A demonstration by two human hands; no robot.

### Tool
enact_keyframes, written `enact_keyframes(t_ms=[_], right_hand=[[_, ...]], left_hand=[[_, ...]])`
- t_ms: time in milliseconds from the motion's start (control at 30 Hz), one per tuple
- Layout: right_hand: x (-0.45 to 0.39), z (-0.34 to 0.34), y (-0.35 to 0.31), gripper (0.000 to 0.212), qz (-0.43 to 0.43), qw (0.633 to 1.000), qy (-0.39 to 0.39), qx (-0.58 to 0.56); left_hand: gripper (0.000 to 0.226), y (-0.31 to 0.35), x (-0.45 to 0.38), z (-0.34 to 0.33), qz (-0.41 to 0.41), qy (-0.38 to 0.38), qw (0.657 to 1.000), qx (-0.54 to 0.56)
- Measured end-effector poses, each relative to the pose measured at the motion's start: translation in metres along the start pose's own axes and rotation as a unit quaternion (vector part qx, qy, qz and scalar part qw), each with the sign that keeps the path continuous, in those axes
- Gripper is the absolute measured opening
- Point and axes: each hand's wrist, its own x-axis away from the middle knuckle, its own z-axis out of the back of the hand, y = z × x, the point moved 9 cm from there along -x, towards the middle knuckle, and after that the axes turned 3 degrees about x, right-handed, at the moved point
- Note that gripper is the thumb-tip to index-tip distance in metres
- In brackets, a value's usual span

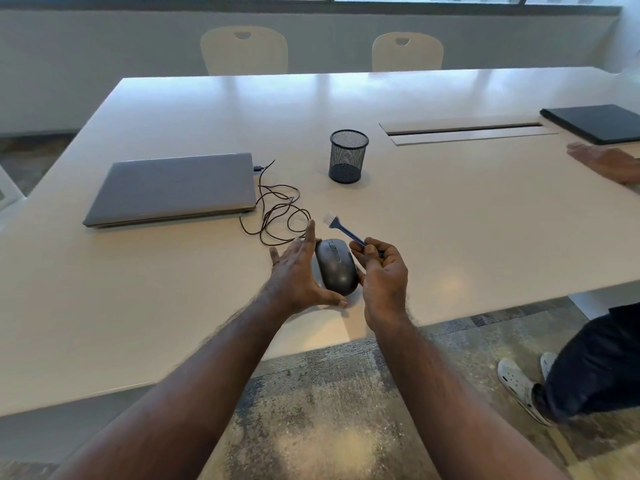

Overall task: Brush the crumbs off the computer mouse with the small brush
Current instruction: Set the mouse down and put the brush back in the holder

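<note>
A dark grey computer mouse lies on the white table near its front edge, its cable looping off toward the back left. My left hand cups the mouse's left side, thumb at its near end and fingers along its far end. My right hand is on the mouse's right side, pinching the blue handle of a small brush. The brush's white bristles point up and away, above the table just past the mouse's front. No crumbs are discernible.
A closed grey laptop lies at the left, the cable plugged into it. A black mesh pen cup stands behind the mouse. A cable slot and a black laptop lie at the right, where another person's hand rests.
</note>
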Motion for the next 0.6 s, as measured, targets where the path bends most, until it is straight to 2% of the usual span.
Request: enact_keyframes(t_ms=[600], right_hand=[[-0.001, -0.006, 0.007, 0.013, -0.005, 1.000, -0.003, 0.026]], left_hand=[[0.154, -0.012, -0.003, -0.001, 0.005, -0.010, 0.999, -0.043]])
